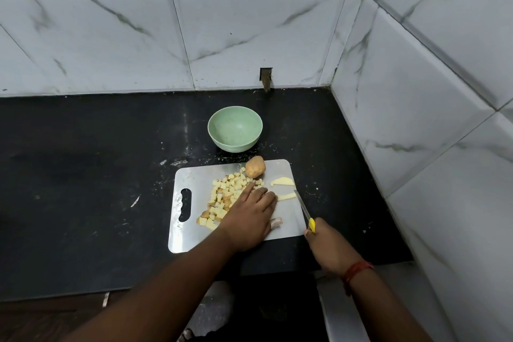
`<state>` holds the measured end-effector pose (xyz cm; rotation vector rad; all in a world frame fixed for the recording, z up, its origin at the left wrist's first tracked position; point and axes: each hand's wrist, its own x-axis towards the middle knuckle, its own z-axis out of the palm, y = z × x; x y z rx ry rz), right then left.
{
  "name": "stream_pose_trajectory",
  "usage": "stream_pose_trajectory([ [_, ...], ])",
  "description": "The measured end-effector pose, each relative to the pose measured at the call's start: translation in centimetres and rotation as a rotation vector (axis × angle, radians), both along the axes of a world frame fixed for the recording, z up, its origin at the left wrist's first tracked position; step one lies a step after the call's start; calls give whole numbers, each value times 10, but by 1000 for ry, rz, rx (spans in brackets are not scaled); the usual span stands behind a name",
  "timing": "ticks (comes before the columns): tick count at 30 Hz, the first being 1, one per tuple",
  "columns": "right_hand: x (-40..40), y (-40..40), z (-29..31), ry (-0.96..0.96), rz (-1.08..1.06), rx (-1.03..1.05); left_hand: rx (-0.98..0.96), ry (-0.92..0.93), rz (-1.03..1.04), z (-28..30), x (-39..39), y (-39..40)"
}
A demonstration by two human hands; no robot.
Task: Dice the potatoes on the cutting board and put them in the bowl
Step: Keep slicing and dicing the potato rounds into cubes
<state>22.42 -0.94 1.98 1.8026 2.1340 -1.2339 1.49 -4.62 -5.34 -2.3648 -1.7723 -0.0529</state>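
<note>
A steel cutting board [191, 233] lies on the black counter. A heap of diced potato [222, 194] covers its middle. My left hand [249, 214] rests flat beside the heap with fingers straight, touching the cubes. A whole potato piece [255, 166] sits at the board's far edge, and two pale strips [282, 181] [287, 196] lie at the right. My right hand [329, 247] grips a yellow-handled knife [304, 209], blade tip near the lower strip. An empty green bowl [235, 129] stands beyond the board.
Tiled walls close the back and the right side of the counter [83, 175]. A small dark notch [266, 78] sits in the back wall. The counter's front edge runs just below the board.
</note>
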Motion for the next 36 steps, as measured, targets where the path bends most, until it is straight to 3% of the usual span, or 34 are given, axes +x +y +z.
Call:
stream_pose_trajectory([
  [12, -15, 0, 5, -176, 73, 38, 16, 27, -27, -3, 0, -8],
  [36, -12, -5, -15, -192, 152, 7, -30, -123, 61, -8, 0, -11],
])
